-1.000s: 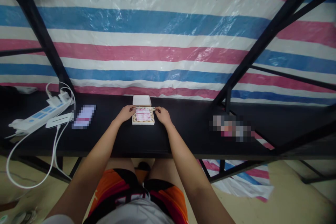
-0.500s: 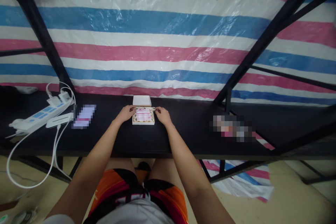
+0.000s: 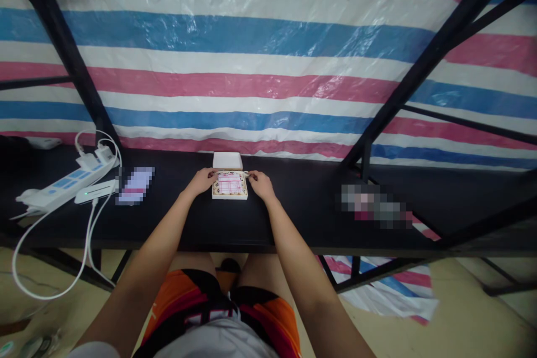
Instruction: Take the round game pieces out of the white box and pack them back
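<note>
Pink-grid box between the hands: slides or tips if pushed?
Likely slides, not tips: the box looks low and flat on the smooth black table. Probably stiff and light, given its thin rim. The left hand and right hand flank it.

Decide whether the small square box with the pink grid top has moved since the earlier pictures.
No. The small square pink-grid box sits just in front of the white rectangular box, exactly as before.
</note>
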